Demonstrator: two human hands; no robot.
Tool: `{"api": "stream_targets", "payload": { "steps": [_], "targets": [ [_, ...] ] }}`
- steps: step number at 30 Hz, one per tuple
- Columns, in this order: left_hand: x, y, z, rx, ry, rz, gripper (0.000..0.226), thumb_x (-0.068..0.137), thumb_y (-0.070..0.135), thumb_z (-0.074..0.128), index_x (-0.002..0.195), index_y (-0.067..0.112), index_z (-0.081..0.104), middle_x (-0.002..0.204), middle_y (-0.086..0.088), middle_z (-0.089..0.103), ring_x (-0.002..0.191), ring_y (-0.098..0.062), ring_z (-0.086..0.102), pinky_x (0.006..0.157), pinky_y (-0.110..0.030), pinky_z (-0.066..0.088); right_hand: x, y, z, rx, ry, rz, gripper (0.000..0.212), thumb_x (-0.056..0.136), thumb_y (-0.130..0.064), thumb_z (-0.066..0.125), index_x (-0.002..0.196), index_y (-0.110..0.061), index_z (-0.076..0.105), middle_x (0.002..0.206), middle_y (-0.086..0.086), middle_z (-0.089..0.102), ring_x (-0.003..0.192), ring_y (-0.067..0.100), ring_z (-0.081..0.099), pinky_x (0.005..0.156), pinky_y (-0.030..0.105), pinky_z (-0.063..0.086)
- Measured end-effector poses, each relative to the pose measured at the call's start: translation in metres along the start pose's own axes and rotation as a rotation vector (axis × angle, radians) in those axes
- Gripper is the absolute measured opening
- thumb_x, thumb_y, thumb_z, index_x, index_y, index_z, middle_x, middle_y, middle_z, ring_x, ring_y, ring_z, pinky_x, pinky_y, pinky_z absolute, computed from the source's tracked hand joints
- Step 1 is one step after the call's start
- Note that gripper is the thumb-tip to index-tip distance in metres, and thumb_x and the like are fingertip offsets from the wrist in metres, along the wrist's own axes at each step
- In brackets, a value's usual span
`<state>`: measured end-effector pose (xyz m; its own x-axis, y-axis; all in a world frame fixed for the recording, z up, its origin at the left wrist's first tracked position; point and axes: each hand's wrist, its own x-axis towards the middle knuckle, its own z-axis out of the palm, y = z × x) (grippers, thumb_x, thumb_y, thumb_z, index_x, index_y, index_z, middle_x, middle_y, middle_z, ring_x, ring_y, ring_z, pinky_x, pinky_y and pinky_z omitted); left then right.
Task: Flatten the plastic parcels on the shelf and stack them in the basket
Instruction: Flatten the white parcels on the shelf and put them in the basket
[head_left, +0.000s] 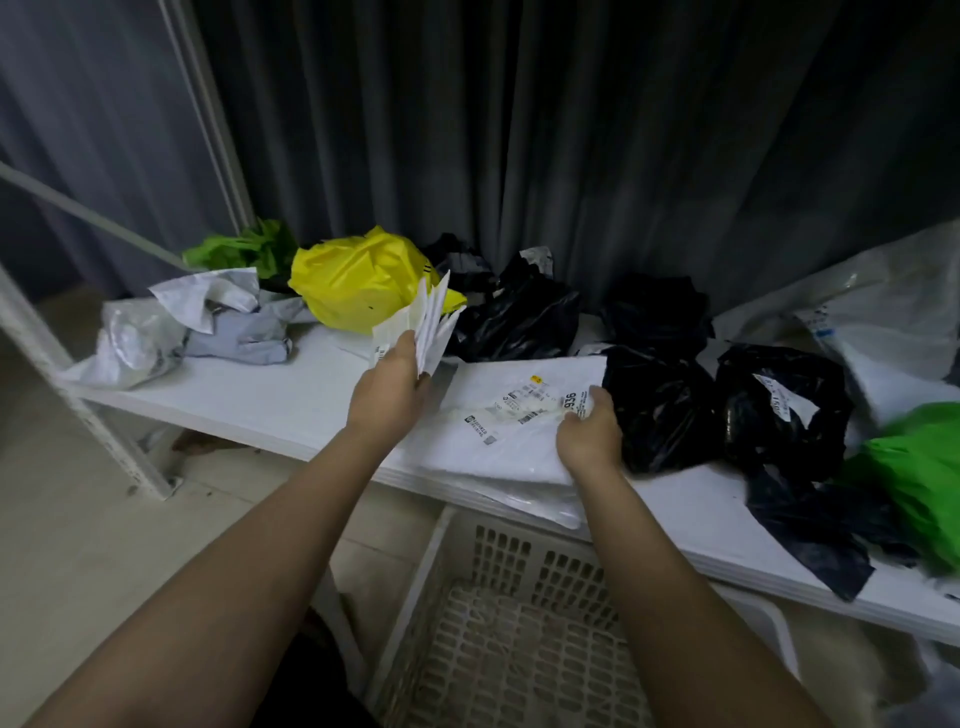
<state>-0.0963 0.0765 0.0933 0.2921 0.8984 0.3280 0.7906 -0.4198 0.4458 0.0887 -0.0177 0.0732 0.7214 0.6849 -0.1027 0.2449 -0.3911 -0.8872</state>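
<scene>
Left hand (390, 388) raised over shelf (270, 400), fingers curled round folded white parcel (421, 327). Right hand (589, 434) grips flat white parcel's (498, 431) right edge, both arms extended.

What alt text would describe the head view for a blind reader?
A person's right hand grips a flat white parcel on a white shelf, and the left hand holds folded white parcels. Crumpled parcels lie around; a basket sits below.
</scene>
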Motion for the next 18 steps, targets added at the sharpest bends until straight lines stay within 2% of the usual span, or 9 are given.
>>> {"api": "stream_targets", "payload": {
  "steps": [7, 11, 13, 15, 17, 18],
  "targets": [
    [0.002, -0.016, -0.003, 0.059, 0.012, 0.013, 0.045, 0.092, 0.014, 0.049, 0.134, 0.005, 0.036, 0.112, -0.021, 0.058, 0.094, -0.044, 0.056, 0.066, -0.037, 0.035, 0.005, 0.020, 0.062, 0.125, 0.028, 0.162, 0.045, 0.098, -0.009, 0.038, 0.140, -0.021, 0.041, 0.131, 0.016, 0.052, 0.114, 0.035, 0.053, 0.098, 0.044, 0.045],
    [0.001, -0.009, 0.012, 0.192, -0.070, 0.036, 0.055, 0.095, 0.017, 0.048, 0.144, 0.008, 0.025, 0.126, -0.017, 0.053, 0.103, -0.041, 0.057, 0.074, -0.041, 0.043, 0.007, 0.034, 0.071, 0.094, 0.022, 0.163, 0.042, 0.100, -0.010, 0.040, 0.142, -0.014, 0.039, 0.138, 0.019, 0.043, 0.123, 0.036, 0.046, 0.098, 0.035, 0.039],
    [0.001, -0.002, 0.027, 0.295, -0.119, 0.092, 0.055, 0.096, 0.016, 0.048, 0.145, 0.007, 0.024, 0.129, -0.014, 0.051, 0.105, -0.037, 0.059, 0.073, -0.039, 0.044, 0.008, 0.040, 0.068, 0.023, 0.007, 0.149, 0.041, 0.101, -0.015, 0.041, 0.142, -0.013, 0.039, 0.141, 0.021, 0.038, 0.124, 0.037, 0.044, 0.098, 0.034, 0.037],
    [-0.003, 0.004, 0.044, 0.391, -0.128, 0.169, 0.055, 0.088, 0.012, 0.058, 0.138, 0.005, 0.035, 0.120, -0.011, 0.056, 0.095, -0.031, 0.063, 0.062, -0.036, 0.044, 0.009, 0.045, 0.063, -0.130, 0.021, 0.126, 0.039, 0.102, -0.023, 0.039, 0.140, -0.015, 0.044, 0.143, 0.018, 0.035, 0.127, 0.037, 0.039, 0.101, 0.035, 0.032],
    [-0.008, 0.012, 0.062, 0.456, -0.177, 0.244, 0.059, 0.060, 0.012, 0.082, 0.114, 0.003, 0.060, 0.090, -0.008, 0.064, 0.068, -0.025, 0.066, 0.042, -0.030, 0.041, 0.014, 0.047, 0.054, -0.231, 0.076, 0.066, 0.038, 0.102, -0.029, 0.035, 0.134, -0.019, 0.051, 0.147, 0.013, 0.032, 0.132, 0.035, 0.030, 0.106, 0.038, 0.026],
    [-0.010, 0.017, 0.073, 0.461, -0.190, 0.276, 0.060, 0.053, 0.013, 0.085, 0.108, 0.003, 0.063, 0.084, -0.008, 0.064, 0.063, -0.024, 0.065, 0.039, -0.027, 0.041, 0.018, 0.048, 0.051, -0.201, 0.069, 0.045, 0.038, 0.102, -0.032, 0.033, 0.129, -0.018, 0.055, 0.144, 0.011, 0.037, 0.131, 0.035, 0.031, 0.107, 0.041, 0.027]
  ]
}}
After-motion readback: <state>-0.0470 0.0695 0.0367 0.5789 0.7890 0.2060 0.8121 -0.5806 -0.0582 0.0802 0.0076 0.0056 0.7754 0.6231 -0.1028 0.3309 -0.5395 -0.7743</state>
